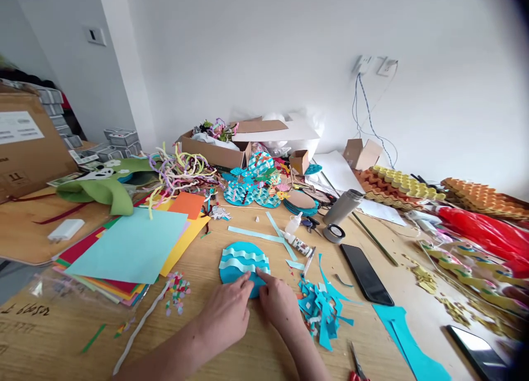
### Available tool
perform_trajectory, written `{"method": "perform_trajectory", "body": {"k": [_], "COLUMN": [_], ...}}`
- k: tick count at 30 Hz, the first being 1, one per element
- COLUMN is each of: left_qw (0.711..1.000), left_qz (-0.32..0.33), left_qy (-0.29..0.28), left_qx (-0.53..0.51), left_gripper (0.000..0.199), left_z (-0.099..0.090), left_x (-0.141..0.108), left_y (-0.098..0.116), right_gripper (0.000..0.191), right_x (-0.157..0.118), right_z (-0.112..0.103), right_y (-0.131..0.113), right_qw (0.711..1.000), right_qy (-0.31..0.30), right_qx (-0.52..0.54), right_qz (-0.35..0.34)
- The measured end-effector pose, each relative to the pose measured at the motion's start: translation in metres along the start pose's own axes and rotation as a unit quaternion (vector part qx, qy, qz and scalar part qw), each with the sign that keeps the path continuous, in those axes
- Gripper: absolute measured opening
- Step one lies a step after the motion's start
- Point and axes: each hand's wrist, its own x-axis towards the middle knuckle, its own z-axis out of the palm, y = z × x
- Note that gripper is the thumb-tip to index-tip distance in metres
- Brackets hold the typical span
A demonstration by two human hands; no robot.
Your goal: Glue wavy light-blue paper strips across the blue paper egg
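Note:
A turquoise paper disc [237, 276] lies on the wooden table, crossed by two wavy pale blue strips [243, 254]. My left hand [229, 309] rests over its lower edge, index finger stretched to the lower strip and the other fingers curled. From the right, my right hand [281, 301] touches the same strip with its extended index fingertip. Neither hand holds anything visible. Just behind the disc are straight pale blue strips [254, 234], a white glue bottle [293, 223] and a labelled tube [300, 244].
Turquoise scraps [324, 309] lie right of my right hand, with red-handled scissors [357, 367] nearer me. A black phone [367, 273] and metal flask [343, 206] are further right. Coloured paper sheets [128, 249] and confetti [177, 293] are at left. Decorated turquoise pieces [237, 188] stand behind.

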Motion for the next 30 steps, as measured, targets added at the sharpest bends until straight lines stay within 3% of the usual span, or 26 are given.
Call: {"method": "perform_trajectory", "body": {"k": [3, 8, 12, 18, 27, 30], "left_qw": [0.999, 0.989, 0.991, 0.992, 0.995, 0.996], "left_qz": [-0.02, -0.116, -0.092, -0.066, -0.061, -0.061], "left_qy": [0.025, 0.09, 0.093, 0.108, 0.075, 0.071], "left_qx": [-0.002, 0.002, -0.018, -0.021, -0.003, 0.003], "left_gripper": [0.031, 0.034, 0.046, 0.046, 0.048, 0.049], "left_z": [-0.021, -0.045, -0.034, -0.012, -0.008, -0.007], "left_x": [-0.009, -0.013, -0.008, -0.006, -0.005, -0.005], "left_y": [-0.006, -0.036, -0.054, -0.06, -0.066, -0.066], "right_gripper": [0.05, 0.05, 0.051, 0.052, 0.049, 0.049], "right_x": [0.0, 0.0, 0.001, 0.001, 0.006, 0.003], "right_z": [-0.002, -0.005, -0.007, -0.007, -0.005, -0.005], "right_y": [-0.001, -0.001, -0.003, -0.002, 0.007, -0.002], "right_qw": [1.0, 1.0, 1.0, 0.999, 0.992, 0.995], "right_qy": [-0.001, 0.0, 0.004, 0.014, 0.009, 0.049], "right_qx": [0.0, 0.001, -0.001, 0.029, 0.124, 0.088], "right_qz": [0.003, 0.005, 0.001, -0.001, -0.004, 0.013]}}
